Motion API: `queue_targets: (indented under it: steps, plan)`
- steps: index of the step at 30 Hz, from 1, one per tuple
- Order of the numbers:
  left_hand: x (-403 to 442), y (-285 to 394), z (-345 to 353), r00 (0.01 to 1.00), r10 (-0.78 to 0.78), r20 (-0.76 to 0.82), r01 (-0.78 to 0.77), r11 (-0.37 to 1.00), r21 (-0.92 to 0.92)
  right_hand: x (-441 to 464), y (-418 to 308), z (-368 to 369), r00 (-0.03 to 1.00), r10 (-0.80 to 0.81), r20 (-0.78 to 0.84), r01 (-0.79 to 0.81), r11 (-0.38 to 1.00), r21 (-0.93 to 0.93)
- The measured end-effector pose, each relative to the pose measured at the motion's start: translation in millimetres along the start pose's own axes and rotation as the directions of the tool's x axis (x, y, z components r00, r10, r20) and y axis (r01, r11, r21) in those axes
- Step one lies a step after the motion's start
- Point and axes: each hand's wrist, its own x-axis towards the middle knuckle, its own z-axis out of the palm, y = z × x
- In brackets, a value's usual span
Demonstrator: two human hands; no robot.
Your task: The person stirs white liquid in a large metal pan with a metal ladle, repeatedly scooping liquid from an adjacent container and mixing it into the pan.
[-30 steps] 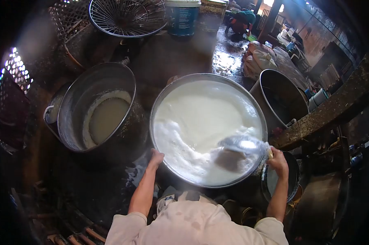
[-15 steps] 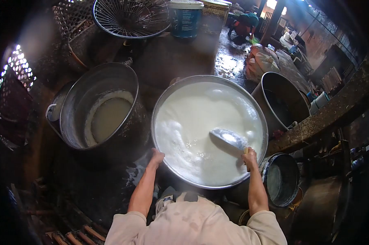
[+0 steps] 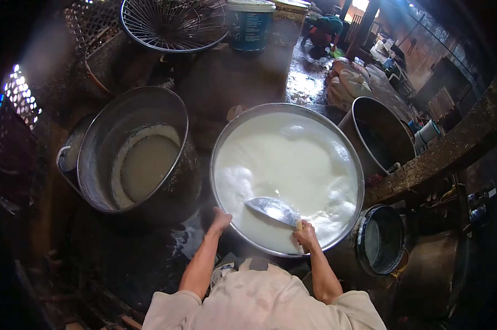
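A large round metal vat (image 3: 363, 184) filled with milky white liquid (image 3: 281, 154) stands in front of me. My right hand (image 3: 306, 236) is closed around the pale handle of a broad metal scoop (image 3: 271, 209), over the near side of the vat. The scoop's shiny blade points left and lies at the liquid's surface, its underside hidden. At the near-left edge, my left hand (image 3: 221, 219) grips the vat's rim, with the thumb along the outside. Foam gathers on the liquid at the left and lower right.
A deep metal pot (image 3: 185, 118) with cloudy liquid stands left. Two more vessels, a tall pot (image 3: 357, 124) and a dark bucket (image 3: 402, 231), stand right beside a wooden beam (image 3: 441, 148). Behind are a wire basket (image 3: 171, 25), a blue tub (image 3: 248, 30), sacks (image 3: 350, 82) and a bending person (image 3: 326, 32).
My right hand has swept the scoop left and toward me through the liquid. Foam has spread at the lower right. My left hand stays on the rim.
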Motion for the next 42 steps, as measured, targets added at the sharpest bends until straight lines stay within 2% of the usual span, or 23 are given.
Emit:
queue_targets:
  steps: [1, 3, 5, 8, 9, 10, 12, 13, 14, 16, 18, 20, 22, 23, 25, 26, 28, 31, 34, 37, 40, 41, 42]
  plan:
    - [-24, 32, -9, 0.989, -0.112, 0.098, 0.113, 0.994, -0.009, -5, -5, 4, 0.999, 0.01, 0.041, -0.012, 0.999, 0.034]
    - [-18, 25, -9, 0.99, -0.098, 0.106, 0.096, 0.995, 0.027, -16, -16, 14, 0.997, -0.038, 0.071, 0.028, 0.99, 0.141]
    - [-16, 23, -11, 0.99, -0.087, 0.112, 0.08, 0.995, 0.064, -30, -36, 14, 0.995, -0.021, 0.097, 0.004, 0.984, 0.18]
    - [-22, 33, -21, 0.958, -0.122, 0.26, 0.099, 0.99, 0.1, -38, -57, 13, 0.988, -0.014, 0.155, -0.026, 0.967, 0.253]
    - [16, -15, -5, 0.983, -0.032, 0.182, 0.003, 0.988, 0.156, -45, -75, 7, 0.986, -0.022, 0.168, -0.026, 0.96, 0.28]
    - [37, -45, 4, 0.983, -0.031, 0.182, 0.002, 0.988, 0.154, -49, -88, 3, 0.983, -0.031, 0.181, -0.027, 0.952, 0.306]
    - [60, -77, 9, 0.978, 0.083, 0.19, -0.102, 0.99, 0.097, -40, -92, -4, 0.988, -0.047, 0.149, -0.001, 0.952, 0.305]
    - [33, -44, 6, 0.989, 0.099, 0.111, -0.118, 0.976, 0.181, -34, -98, -10, 0.985, -0.089, 0.145, 0.042, 0.953, 0.299]
    - [15, -20, -2, 0.989, 0.098, 0.109, -0.116, 0.977, 0.179, -26, -107, -15, 0.981, -0.129, 0.142, 0.082, 0.953, 0.293]
    - [-5, 5, -14, 0.968, 0.035, 0.25, -0.054, 0.996, 0.071, -14, -141, -25, 0.974, -0.2, 0.109, 0.158, 0.938, 0.308]
    - [17, -21, -7, 0.962, 0.11, 0.249, -0.145, 0.982, 0.125, 6, -172, -27, 0.966, -0.257, 0.0, 0.251, 0.945, 0.207]
    - [20, -23, -4, 0.969, 0.08, 0.233, -0.125, 0.974, 0.186, 47, -186, -20, 0.912, -0.396, -0.111, 0.391, 0.918, -0.066]
    - [18, -21, -3, 0.974, 0.072, 0.217, -0.12, 0.968, 0.219, 86, -192, -4, 0.772, -0.594, -0.229, 0.509, 0.792, -0.337]
    - [32, -36, 4, 0.984, 0.05, 0.172, -0.098, 0.954, 0.284, 96, -197, -1, 0.772, -0.593, -0.229, 0.509, 0.793, -0.336]
    - [32, -32, 4, 0.992, 0.033, 0.12, -0.072, 0.936, 0.344, 107, -209, 4, 0.86, -0.489, -0.146, 0.365, 0.79, -0.493]
    - [31, -31, 3, 0.993, 0.0, 0.117, -0.036, 0.95, 0.311, 106, -209, 6, 0.859, -0.491, -0.144, 0.368, 0.788, -0.493]
    - [32, -29, 2, 0.993, -0.031, 0.111, 0.0, 0.962, 0.271, 98, -214, 4, 0.971, -0.231, -0.061, 0.181, 0.876, -0.448]
    - [31, -32, 3, 0.988, -0.033, 0.154, -0.006, 0.969, 0.246, 90, -190, 6, 0.981, -0.192, -0.04, 0.149, 0.865, -0.478]
    - [23, -20, -1, 0.992, -0.006, 0.128, -0.024, 0.973, 0.23, 89, -146, 6, 0.989, -0.147, -0.034, 0.114, 0.874, -0.473]
    - [-16, 24, -17, 0.982, -0.067, 0.176, 0.036, 0.984, 0.173, 91, -95, 5, 0.968, -0.239, -0.079, 0.17, 0.851, -0.496]
    - [2, 1, -7, 0.991, -0.051, 0.123, 0.032, 0.988, 0.15, 74, -72, -4, 0.985, -0.165, -0.056, 0.111, 0.841, -0.529]
    - [34, -39, 9, 0.998, 0.065, 0.023, -0.068, 0.977, 0.202, 65, -62, -8, 0.972, -0.227, -0.062, 0.156, 0.817, -0.555]
    - [29, -32, 6, 0.997, 0.066, 0.027, -0.07, 0.976, 0.205, 61, -51, -12, 0.972, -0.224, -0.066, 0.151, 0.819, -0.554]
